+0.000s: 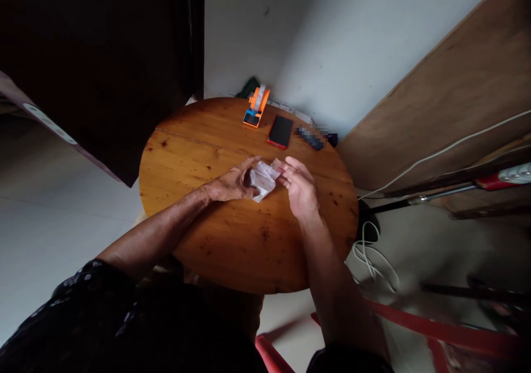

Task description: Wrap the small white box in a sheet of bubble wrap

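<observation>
A small clear plastic packet [264, 178], crinkled and shiny, is between my two hands above the round wooden table [249, 240]. My left hand [235, 182] grips its left side, thumb below and fingers curled over the top. On the right, my right hand [299, 186] has its fingers bent together at the packet's upper right corner, pinching the film there. What is inside the packet is too small to tell.
At the table's back stand an orange tape dispenser [258, 106], a phone with a red edge [281, 131] and a dark blurred item [310, 138]. A white wall rises behind. White cable [367, 251] and a red chair [435, 326] are at the right.
</observation>
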Demonstrator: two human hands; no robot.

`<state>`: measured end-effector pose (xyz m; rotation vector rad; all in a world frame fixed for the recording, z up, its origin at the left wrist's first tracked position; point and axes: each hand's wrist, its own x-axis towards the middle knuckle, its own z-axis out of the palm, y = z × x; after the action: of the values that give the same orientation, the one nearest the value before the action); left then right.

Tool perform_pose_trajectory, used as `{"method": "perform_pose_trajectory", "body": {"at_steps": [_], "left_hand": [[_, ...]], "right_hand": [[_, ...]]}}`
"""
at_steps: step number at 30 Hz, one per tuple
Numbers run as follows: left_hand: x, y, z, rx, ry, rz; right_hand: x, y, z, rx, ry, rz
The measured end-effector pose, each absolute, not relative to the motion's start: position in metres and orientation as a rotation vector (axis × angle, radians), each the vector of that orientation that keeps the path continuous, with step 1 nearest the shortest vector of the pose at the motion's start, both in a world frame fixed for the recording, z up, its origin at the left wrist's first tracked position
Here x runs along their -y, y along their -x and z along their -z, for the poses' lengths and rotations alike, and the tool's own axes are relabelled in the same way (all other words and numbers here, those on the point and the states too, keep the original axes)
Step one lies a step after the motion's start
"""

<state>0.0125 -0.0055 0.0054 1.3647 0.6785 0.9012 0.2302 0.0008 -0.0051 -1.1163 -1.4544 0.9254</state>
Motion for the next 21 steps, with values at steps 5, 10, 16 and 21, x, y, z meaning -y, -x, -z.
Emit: {"method": "perform_pose_trajectory", "body": {"at_steps": [5,10,16,21], "left_hand": [[0.005,-0.013,-0.001,-0.611,-1.448,-0.890],[0.011,-0.017,0.001,-0.522,-1.574,-0.927],[0.014,-0.013,-0.010,-0.592,-1.625,-0.884],[0.014,-0.013,-0.013,-0.637,-1.536,-0.859]], "right_hand": [[0.003,-0.214,0.008,1.319,1.110,-1.062],[0.003,-0.213,0.009,1.177,1.085,-1.033],[-0.005,-0.228,0.008,1.131,1.043,-0.898],[-0.009,-0.230,0.012,1.133,1.074,-0.893]]}}
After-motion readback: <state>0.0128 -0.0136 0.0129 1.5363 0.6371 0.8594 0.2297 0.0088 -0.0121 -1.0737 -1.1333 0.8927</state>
